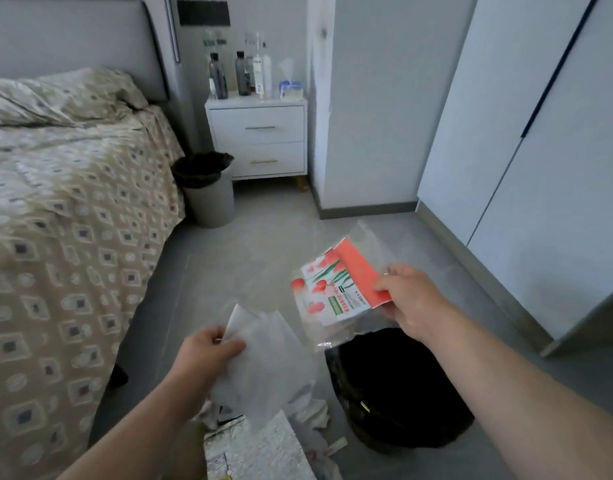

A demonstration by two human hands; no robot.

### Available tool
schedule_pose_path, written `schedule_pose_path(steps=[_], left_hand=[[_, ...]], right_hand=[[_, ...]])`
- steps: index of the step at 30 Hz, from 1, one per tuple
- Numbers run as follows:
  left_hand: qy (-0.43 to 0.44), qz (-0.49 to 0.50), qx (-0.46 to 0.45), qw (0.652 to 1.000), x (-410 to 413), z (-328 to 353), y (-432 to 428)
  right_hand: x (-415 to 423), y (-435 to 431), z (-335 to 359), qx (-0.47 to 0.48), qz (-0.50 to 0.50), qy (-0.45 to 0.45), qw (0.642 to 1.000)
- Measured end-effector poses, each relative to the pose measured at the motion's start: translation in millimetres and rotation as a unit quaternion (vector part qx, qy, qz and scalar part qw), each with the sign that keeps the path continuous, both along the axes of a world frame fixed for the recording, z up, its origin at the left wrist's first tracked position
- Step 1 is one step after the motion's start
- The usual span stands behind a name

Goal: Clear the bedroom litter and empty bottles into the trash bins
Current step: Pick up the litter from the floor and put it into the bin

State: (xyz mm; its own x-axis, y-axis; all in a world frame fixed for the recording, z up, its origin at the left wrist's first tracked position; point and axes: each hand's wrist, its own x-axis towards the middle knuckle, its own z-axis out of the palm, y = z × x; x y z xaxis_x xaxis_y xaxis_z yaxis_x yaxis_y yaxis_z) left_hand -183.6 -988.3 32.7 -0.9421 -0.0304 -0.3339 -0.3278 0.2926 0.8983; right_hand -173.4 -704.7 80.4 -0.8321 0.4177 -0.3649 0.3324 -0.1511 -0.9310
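My left hand (208,348) grips a white sheet (263,355), fingers curled round its edge. My right hand (412,299) pinches a clear packet (336,285) with a red tulip card inside, just above the black-lined bin (398,386). The card's label is too blurred to read. Litter (308,410) lies beside that bin. Bottles (218,76) stand on the nightstand (256,133), with a second bin (208,192) next to it.

Red-flowered clear wrapper (336,289) above black-lined bin (402,393); white paper (263,348) held beside it.
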Motion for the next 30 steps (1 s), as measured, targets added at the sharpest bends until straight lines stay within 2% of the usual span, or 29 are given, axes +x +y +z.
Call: schedule_pose_path(steps=[3, 6, 8, 15, 18, 21, 24, 30], left_hand=[[-0.048, -0.006, 0.111, 0.993, -1, -7, 54], [-0.102, -0.026, 0.147, 0.984, -1, -27, 109], [-0.130, -0.049, 0.150, 0.979, 3, -43, 163], [-0.166, -0.022, 0.120, 0.979, 5, -89, 221], [-0.155, -0.048, 0.077, 0.984, 9, -102, 246], [-0.194, -0.072, 0.052, 0.977, 12, -107, 253], [-0.223, -0.105, 0.073, 0.966, 16, -103, 249], [-0.174, -0.125, 0.065, 0.975, 17, -80, 216]], right_hand=[[-2, 47, 3, -0.053, -0.051, 0.026, 0.997], [8, 91, -3, -0.100, -0.096, 0.035, 0.990], [23, 132, -12, -0.136, -0.124, 0.041, 0.982], [46, 154, -32, -0.215, -0.151, 0.042, 0.964], [53, 166, -43, -0.206, -0.165, 0.020, 0.964], [54, 167, -46, -0.202, -0.167, 0.007, 0.965], [55, 162, -40, -0.200, -0.162, 0.003, 0.966], [57, 150, -24, -0.157, -0.158, -0.007, 0.975]])
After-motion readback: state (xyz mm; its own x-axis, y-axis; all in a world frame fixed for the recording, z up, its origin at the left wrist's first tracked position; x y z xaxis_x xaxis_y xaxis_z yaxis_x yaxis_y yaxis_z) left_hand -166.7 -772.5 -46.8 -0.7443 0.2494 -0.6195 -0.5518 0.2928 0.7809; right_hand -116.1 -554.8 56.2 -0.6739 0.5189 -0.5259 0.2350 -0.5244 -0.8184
